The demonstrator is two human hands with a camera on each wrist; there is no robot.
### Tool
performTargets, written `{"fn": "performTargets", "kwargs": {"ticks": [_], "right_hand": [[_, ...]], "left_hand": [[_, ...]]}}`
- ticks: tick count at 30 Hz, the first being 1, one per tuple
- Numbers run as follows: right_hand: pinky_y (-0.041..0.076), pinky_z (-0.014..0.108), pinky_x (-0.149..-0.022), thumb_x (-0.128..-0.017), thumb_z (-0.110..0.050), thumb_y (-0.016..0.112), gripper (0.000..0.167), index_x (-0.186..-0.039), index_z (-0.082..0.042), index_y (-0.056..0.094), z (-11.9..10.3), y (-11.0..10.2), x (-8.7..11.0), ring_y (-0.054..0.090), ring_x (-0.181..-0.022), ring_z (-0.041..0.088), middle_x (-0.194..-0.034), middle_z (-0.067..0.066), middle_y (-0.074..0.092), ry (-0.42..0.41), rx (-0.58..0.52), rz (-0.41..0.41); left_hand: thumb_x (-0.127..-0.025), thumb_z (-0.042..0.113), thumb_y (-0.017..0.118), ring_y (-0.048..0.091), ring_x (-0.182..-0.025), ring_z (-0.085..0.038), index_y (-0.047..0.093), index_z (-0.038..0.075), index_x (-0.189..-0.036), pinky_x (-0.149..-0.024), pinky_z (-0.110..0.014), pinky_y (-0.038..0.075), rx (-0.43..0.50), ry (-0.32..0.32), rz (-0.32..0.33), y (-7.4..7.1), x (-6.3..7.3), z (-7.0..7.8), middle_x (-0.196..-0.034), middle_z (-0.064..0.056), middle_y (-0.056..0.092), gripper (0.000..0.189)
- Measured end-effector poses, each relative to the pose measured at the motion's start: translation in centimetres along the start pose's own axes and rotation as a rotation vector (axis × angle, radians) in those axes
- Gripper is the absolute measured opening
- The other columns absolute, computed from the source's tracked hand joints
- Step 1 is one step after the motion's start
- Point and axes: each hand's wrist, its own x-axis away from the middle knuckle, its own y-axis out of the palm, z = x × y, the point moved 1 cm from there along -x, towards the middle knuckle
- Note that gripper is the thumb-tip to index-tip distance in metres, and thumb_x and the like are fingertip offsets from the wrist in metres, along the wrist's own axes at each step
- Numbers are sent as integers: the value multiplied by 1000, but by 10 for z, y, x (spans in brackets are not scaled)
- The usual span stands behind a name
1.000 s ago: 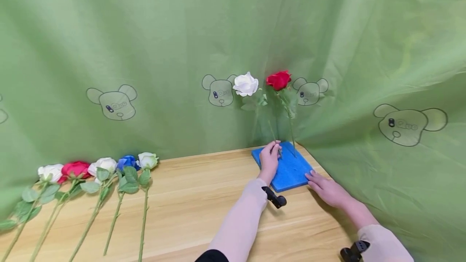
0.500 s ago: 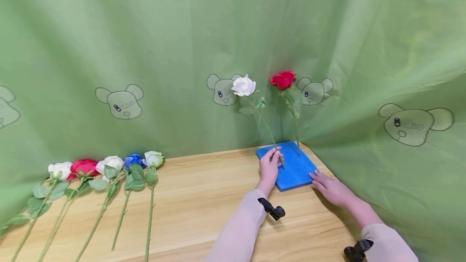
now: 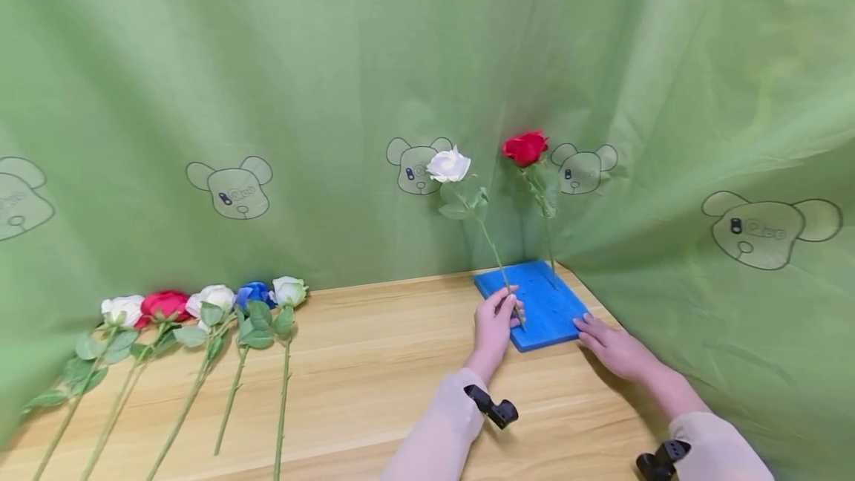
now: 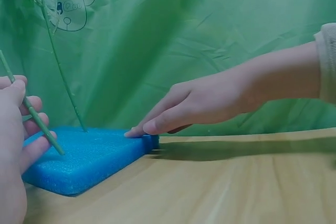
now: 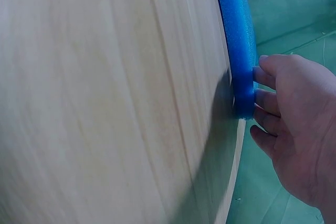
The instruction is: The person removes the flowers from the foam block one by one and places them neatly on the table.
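Note:
My left hand (image 3: 493, 326) pinches the lower stem of a white rose (image 3: 449, 165), which leans to the left over the blue foam board (image 3: 544, 310). In the left wrist view the cut end of that stem (image 4: 37, 116) is at the foam's top; whether it has gone in cannot be told. A red rose (image 3: 525, 148) stands upright in the foam's far part, its stem (image 4: 63, 77) rising from the surface. My right hand (image 3: 617, 351) rests its fingers on the foam's right edge, nearly straight, also seen as the hand (image 5: 299, 119) in the right wrist view.
Several roses lie side by side on the left of the wooden table (image 3: 374, 370): a white rose (image 3: 122, 311), a red rose (image 3: 164, 306), a blue rose (image 3: 254, 295) and more white ones. A green curtain (image 3: 320, 110) hangs behind and along the right.
My left hand has moved the white rose's stem toward the near edge of the foam, and the stem's lean is plainer. My right hand has stayed at the foam's edge.

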Motion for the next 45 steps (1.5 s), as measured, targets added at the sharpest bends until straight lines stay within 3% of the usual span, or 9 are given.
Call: {"fn": "performTargets", "kwargs": {"ticks": [11, 16, 24, 30, 34, 45], "right_hand": [[35, 67, -106, -103, -26, 46, 46, -138, 3, 50, 0, 1, 1, 38, -131, 55, -145, 35, 38, -4, -4, -5], [34, 67, -107, -103, -27, 45, 46, -139, 3, 49, 2, 0, -2, 37, -132, 55, -145, 35, 38, -3, -2, -12], [34, 67, -106, -104, -27, 44, 47, -139, 4, 48, 2, -1, -5, 37, -131, 56, -145, 36, 37, -12, -8, -19], [35, 67, -106, -104, -27, 43, 47, -138, 5, 49, 4, 2, -4, 37, -131, 56, -144, 37, 38, -11, -2, -24], [35, 67, -105, -104, -27, 43, 47, -138, 5, 49, 5, 3, -3, 37, -131, 56, -144, 37, 38, -13, -3, -22], [35, 67, -105, -104, -26, 44, 46, -137, 5, 50, 5, 2, -4, 38, -131, 56, -144, 37, 38, -23, -1, -12]], "left_hand": [[-98, 14, 57, 70, -83, -38, 67, 0, -118, -72, -36, 63, 40, -25, -1, -15, 24, 6, -90, -20, 70, 26], [-98, 14, 58, 69, -86, -41, 70, 7, -116, -76, -45, 62, 26, -28, 6, -27, 34, 16, -95, -26, 69, 23], [-97, 13, 58, 69, -80, -31, 68, 5, -117, -65, -26, 60, -32, -26, 12, -46, 47, 26, -97, -28, 68, 24], [-97, 11, 57, 69, -76, -22, 67, 3, -118, -71, -34, 63, -13, -54, -14, -60, 59, 31, -93, -21, 70, 25], [-97, 12, 58, 67, -73, -14, 67, 4, -118, -70, -31, 63, -28, -83, -29, -73, 68, 37, -94, -19, 70, 25], [-97, 16, 59, 70, -77, -16, 61, -4, -123, -71, -30, 62, -76, -133, -77, -118, 93, 56, -96, -19, 71, 33]]}}
